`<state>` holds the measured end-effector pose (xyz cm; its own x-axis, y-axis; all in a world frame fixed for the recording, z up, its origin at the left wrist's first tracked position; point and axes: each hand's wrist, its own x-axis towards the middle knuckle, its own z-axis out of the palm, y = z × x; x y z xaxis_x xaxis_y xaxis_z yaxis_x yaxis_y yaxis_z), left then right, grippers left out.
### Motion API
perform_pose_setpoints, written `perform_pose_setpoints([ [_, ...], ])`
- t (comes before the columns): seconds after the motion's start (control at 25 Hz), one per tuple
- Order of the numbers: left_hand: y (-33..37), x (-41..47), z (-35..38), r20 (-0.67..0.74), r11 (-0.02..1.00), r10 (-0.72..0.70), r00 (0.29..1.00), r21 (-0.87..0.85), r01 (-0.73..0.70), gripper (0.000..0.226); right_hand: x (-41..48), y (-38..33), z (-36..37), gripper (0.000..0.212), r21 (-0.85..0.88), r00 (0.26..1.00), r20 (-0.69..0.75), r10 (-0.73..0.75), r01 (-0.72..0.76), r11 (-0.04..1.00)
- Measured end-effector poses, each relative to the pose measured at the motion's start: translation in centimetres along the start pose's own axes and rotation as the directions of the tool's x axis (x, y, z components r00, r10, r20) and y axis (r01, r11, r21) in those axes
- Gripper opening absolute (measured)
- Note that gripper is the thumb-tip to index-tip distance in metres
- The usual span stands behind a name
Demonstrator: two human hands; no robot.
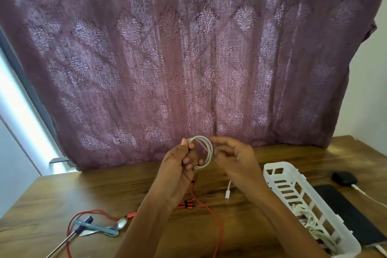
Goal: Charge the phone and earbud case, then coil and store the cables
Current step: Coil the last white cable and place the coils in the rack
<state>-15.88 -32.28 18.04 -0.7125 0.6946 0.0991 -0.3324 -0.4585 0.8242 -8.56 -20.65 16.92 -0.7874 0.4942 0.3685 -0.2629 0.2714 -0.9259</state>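
At frame centre, the left hand (178,165) grips a coiled white cable (210,151) above the table (62,190). The right hand (235,158) curls just beside it; I cannot tell whether it holds anything. The phone (345,211) lies at lower right.

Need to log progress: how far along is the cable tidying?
Done: one coiled cable sits in the basket. In hand: the left hand holds a white coil, plug end dangling. Left: the red cable lies loose; a charging cable reaches the earbud case.

L hand (180,165) grips white cable coil (206,153), R hand (234,157) beside.
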Motion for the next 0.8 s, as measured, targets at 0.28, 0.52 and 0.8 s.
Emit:
perform_pose_setpoints([
  [0.28, -0.5, -0.2, -0.1, 0.040, 0.998, -0.023, 0.999, -0.062, 0.025, 0.031, -0.6, -1.4, -0.2, 0.013, -0.063, 0.999, 0.048, -0.011, 0.014, 0.998],
  [0.52, -0.8, -0.4, 0.1, 0.014, 0.999, -0.029, 0.999, 0.041, 0.028, 0.035, -0.4, -1.3, -0.5, 0.020, 0.010, 0.984, 0.146, 0.101, -0.104, 0.995],
  [0.8, -0.4, -1.0, 0.3, 0.006, 0.951, -0.008, 1.000, 0.308, 0.006, 0.033, -0.4, -0.6, -1.8, 0.027, 0.236, 0.924, 0.311, 0.224, -0.303, 0.923],
])
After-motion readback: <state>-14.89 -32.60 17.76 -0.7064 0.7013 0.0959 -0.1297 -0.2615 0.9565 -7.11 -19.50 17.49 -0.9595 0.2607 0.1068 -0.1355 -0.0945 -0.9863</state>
